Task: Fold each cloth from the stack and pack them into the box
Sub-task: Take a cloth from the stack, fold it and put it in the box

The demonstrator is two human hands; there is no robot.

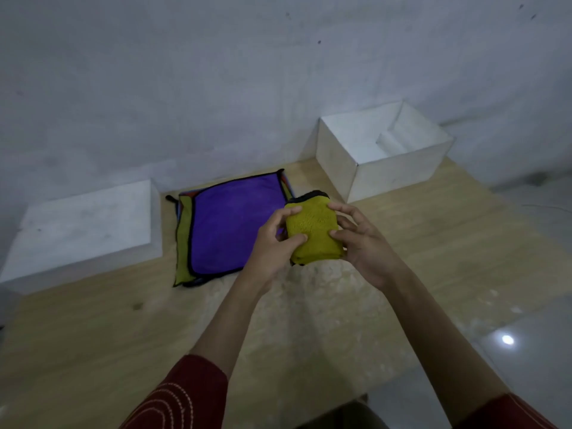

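Observation:
A yellow cloth (pixel 313 233), folded into a small thick packet with a dark edge at its top, is held above the wooden table between both hands. My left hand (pixel 275 243) grips its left side and my right hand (pixel 362 243) grips its right side. To the left lies the stack of cloths (pixel 229 227), flat on the table, with a purple cloth on top and a yellow-green one showing beneath. The open white box (pixel 399 174) stands at the back right, with something pale and folded inside near its far wall.
A white closed block or lid (pixel 83 230) sits at the back left against the grey wall. The wooden table (pixel 123 335) stretches toward me. Its right edge drops to a glossy tiled floor (pixel 526 351).

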